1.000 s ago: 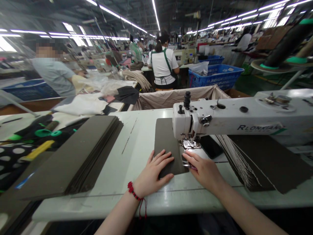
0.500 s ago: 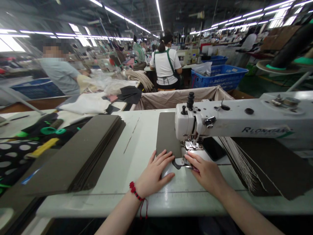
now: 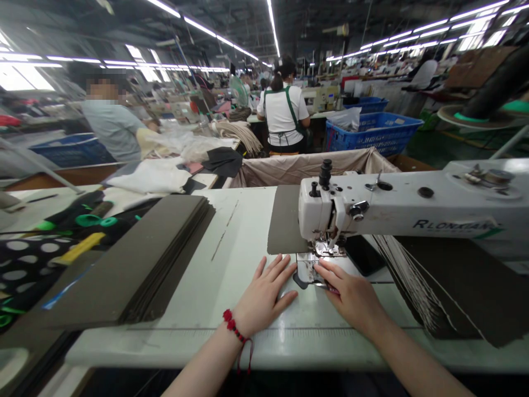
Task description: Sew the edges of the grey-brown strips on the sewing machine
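My left hand (image 3: pixel 266 293) lies flat and spread on the white table top (image 3: pixel 248 242), touching no workpiece. My right hand (image 3: pixel 349 295) is curled next to the machine's needle plate, pinching small metal snips (image 3: pixel 324 284). A dark olive strip of stiff material (image 3: pixel 285 220) lies with its near end just beyond my left fingers, and its far part is partly hidden behind the white sewing machine head (image 3: pixel 326 212). The machine's presser foot (image 3: pixel 328 249) sits just past my right fingertips.
A stack of olive strips (image 3: pixel 136 259) lies to my left, and a fanned stack with pale edges (image 3: pixel 450 286) lies to my right. A black phone (image 3: pixel 363 255) sits beside the needle plate. Co-workers (image 3: pixel 283 116) sit beyond a beige cloth bin (image 3: pixel 306 168), near blue crates (image 3: pixel 374 129).
The olive strip has slid away from me past the machine, out from under my left hand, which now rests on the table. My right hand stays by the needle plate.
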Tool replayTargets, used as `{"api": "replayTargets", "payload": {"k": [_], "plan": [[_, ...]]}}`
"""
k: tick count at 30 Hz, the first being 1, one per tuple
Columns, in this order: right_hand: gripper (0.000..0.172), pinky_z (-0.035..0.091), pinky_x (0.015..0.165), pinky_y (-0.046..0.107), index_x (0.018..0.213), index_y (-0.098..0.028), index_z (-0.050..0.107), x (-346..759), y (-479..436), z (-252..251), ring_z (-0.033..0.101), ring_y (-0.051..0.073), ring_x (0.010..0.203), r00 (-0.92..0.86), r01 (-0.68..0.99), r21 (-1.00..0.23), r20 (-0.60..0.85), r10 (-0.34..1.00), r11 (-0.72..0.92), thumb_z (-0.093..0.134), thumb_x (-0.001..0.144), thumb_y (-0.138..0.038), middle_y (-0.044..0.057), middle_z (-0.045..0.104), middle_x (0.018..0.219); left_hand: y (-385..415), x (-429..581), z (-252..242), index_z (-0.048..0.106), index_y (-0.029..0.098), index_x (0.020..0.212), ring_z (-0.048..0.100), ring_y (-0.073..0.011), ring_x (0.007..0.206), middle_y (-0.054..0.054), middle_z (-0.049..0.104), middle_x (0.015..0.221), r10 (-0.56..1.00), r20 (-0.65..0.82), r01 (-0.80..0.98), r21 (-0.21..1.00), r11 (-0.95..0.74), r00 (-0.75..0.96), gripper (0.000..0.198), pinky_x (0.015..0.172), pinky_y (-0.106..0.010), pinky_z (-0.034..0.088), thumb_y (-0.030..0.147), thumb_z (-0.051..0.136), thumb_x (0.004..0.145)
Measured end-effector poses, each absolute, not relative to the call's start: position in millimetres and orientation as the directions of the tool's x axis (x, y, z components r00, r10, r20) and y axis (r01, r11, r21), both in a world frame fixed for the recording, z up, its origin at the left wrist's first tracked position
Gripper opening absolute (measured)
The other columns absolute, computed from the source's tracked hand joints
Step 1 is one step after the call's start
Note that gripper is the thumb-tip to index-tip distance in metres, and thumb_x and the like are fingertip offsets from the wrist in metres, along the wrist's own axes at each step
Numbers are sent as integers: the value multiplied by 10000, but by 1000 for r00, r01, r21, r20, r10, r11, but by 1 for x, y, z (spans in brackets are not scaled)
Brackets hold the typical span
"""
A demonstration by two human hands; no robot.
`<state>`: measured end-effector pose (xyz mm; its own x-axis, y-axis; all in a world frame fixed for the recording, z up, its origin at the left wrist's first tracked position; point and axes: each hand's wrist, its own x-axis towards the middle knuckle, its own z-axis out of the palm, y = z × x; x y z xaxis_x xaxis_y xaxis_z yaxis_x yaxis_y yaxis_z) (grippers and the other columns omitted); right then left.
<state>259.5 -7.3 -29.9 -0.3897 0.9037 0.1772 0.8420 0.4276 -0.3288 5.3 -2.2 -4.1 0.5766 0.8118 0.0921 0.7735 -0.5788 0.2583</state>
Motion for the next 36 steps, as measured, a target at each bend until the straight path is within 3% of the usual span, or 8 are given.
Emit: {"api": "replayTargets", "payload": {"k": [22,27,33,36], "plan": [[505,498,927,364,1361,-309,489,258,-8,-27,601,212,1119,-383,837,-337,204,901,432,511,875,-172,0,472,1440,-3,6,-6,248,315,1492,213,-236,1438,-33,284,1552,813,87,779,245,-577,575,562,1176,-513,132,452,414,973],[511,482,948,357,1347,-301,506,257,-10,-24,592,213,1133,-368,841,-349,194,910,414,528,854,-168,7,477,1437,-4,6,-9,194,286,1508,139,-255,1454,-59,201,1578,818,140,779,252,-575,558,586,1167,-532,120,398,418,979],[495,466,963,360,1339,-298,517,256,-12,-20,591,212,1133,-350,832,-378,210,913,406,527,857,-185,11,501,1416,37,21,-11,212,199,1497,167,-253,1448,-117,239,1561,843,197,807,247,-537,500,541,1142,-488,221,394,317,1003],[488,470,952,361,1331,-296,526,256,-14,-18,596,212,1126,-349,826,-387,218,911,409,519,857,-184,5,504,1413,76,35,-11,303,176,1458,285,-267,1409,-127,360,1505,869,204,843,222,-490,451,487,1104,-480,287,352,303,1003]]}}
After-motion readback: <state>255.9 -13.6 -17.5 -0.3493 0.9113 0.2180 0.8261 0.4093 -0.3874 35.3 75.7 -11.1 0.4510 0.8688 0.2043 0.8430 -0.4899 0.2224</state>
